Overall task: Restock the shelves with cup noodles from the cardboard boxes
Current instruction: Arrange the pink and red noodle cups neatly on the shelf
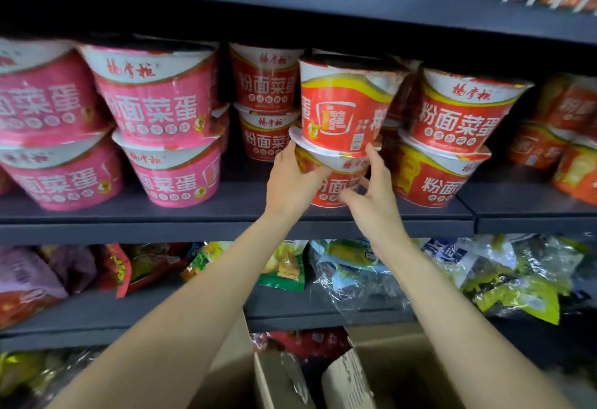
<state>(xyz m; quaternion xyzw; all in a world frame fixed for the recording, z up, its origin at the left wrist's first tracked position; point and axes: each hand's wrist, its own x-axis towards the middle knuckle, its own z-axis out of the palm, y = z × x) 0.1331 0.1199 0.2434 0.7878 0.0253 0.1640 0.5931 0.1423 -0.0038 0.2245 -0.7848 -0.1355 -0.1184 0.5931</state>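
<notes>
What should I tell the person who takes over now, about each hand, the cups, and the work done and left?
Left hand and right hand: both on the lower red cup of a two-cup stack; the upper red cup sits on it.
Shelf: pink cups left, red cups right, stacked two high.
Cardboard boxes stand open below; contents hidden.
Left: settle this stack and check the boxes.

Red cups (342, 117); pink cups (155, 98); grey shelf (193, 211).
</notes>
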